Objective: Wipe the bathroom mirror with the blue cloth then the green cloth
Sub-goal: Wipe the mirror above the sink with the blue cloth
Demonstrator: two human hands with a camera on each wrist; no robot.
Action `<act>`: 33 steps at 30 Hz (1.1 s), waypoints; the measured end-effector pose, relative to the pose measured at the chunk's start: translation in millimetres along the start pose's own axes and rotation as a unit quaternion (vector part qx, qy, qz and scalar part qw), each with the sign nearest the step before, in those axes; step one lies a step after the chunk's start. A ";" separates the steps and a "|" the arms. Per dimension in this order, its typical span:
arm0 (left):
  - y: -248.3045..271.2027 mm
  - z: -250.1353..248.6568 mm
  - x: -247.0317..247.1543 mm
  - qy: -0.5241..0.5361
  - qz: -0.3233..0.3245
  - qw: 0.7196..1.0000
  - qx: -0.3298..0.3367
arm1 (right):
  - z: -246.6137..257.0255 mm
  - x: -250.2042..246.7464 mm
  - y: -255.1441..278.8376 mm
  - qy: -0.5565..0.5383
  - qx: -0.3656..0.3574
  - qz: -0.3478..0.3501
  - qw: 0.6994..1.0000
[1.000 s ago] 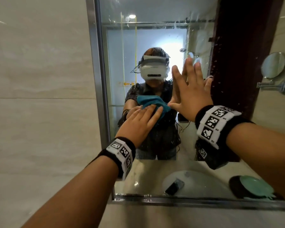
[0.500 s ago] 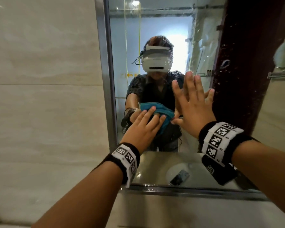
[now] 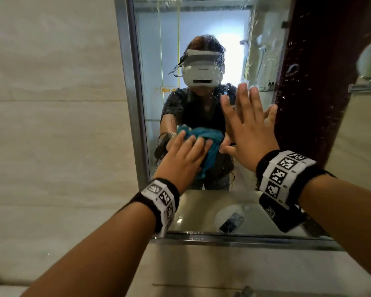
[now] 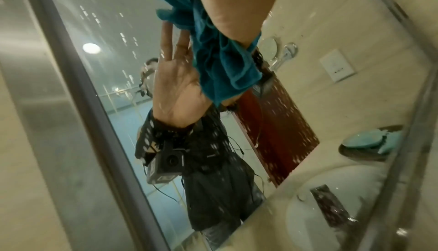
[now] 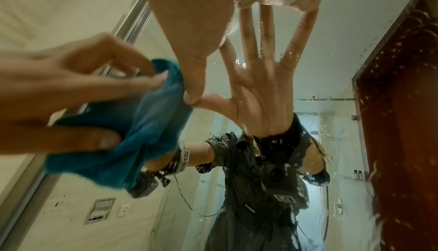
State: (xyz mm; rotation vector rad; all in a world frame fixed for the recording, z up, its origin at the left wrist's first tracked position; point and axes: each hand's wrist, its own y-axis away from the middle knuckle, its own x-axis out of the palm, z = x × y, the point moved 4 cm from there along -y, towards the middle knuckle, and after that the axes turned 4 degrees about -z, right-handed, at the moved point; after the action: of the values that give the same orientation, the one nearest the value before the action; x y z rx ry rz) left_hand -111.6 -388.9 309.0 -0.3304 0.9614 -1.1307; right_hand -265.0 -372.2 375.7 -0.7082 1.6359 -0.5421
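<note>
- Nearest us, our left hand (image 3: pixel 183 159) lies with its fingers nearly straight over the bunched blue cloth (image 3: pixel 206 146), pressing it to the glass; the fingertips curl a little into the fabric.
- Our right hand (image 3: pixel 250 129) is spread flat, palm to the mirror (image 3: pixel 212 22), holding nothing; its thumb tip touches the cloth's right edge.
- We judge the task to be in its first stage: the blue cloth is at work low on the left of the glass, and water droplets remain across the upper and right-hand areas.
- The green cloth (image 4: pixel 369 139) shows only as a reflection, lying on a dark dish on the counter; its pass is not yet begun.
- The metal frame (image 3: pixel 133 103) stands just left of the cloth, so little room remains that way.
- Open glass lies above and to the right, up to the far top edge.
- The lower frame rail sits below the hands.
</note>
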 end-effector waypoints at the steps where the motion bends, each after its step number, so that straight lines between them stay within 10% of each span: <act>1: 7.0 -7.8 1.5 0.022 -0.004 1.000 0.016 | -0.1 0.3 0.0 0.003 0.000 -0.001 1.000; 6: -0.9 -6.3 -16.3 0.083 -0.068 0.994 0.033 | 0.3 1.2 -0.2 0.008 0.001 0.000 1.000; 12: -21.3 33.8 -31.8 0.054 0.021 0.998 -0.037 | 1.9 1.1 1.2 -0.001 0.002 -0.002 1.000; 17: 13.1 2.3 -0.1 0.072 0.064 0.995 0.028 | 1.9 2.0 1.8 0.003 -0.001 -0.004 1.000; 27: -24.3 42.4 -34.3 0.021 0.011 0.998 -0.061 | 2.4 4.2 1.7 -0.001 0.000 -0.010 1.000; 33: 18.9 -0.9 7.9 0.092 -0.032 0.995 0.021 | -0.4 10.9 11.4 -0.013 -0.004 -0.063 0.998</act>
State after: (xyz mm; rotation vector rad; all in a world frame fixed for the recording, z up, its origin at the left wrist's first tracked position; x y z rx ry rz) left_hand -100.0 -387.5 292.1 -0.2272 1.0938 -1.2533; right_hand -268.3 -371.9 360.2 -0.8255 1.5764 -0.6153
